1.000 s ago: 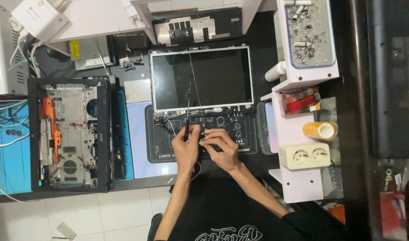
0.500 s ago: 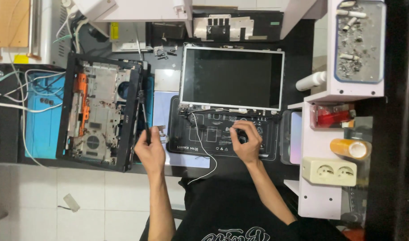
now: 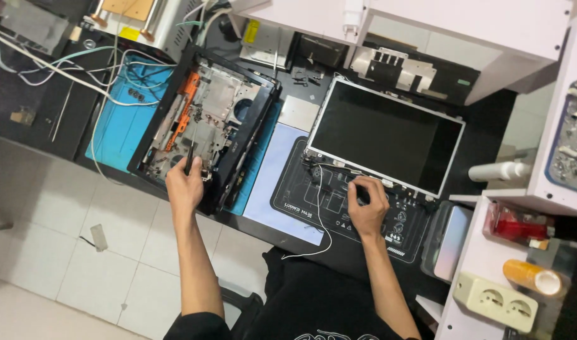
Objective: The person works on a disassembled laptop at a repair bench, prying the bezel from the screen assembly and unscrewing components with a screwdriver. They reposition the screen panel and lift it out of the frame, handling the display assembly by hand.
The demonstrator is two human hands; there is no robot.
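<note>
Now left hand [image 3: 184,187] is up at the opened laptop base [image 3: 206,129], left of centre, fingers closed round a dark screwdriver [image 3: 189,156]; half a second ago it hung at the base's near edge. Right hand [image 3: 368,208] stays curled, fingertips on the black work mat [image 3: 301,198] below the one detached screen panel [image 3: 386,135]. Two hands, one base. Blue mat [image 3: 121,135] bare at lower left

I see a floor [image 3: 62,252] of pale square tiles at the bottom left. A long black table [image 3: 490,126] runs across the middle. White shelves [image 3: 427,25] stand along the top and the right side, in soft even light.
</note>
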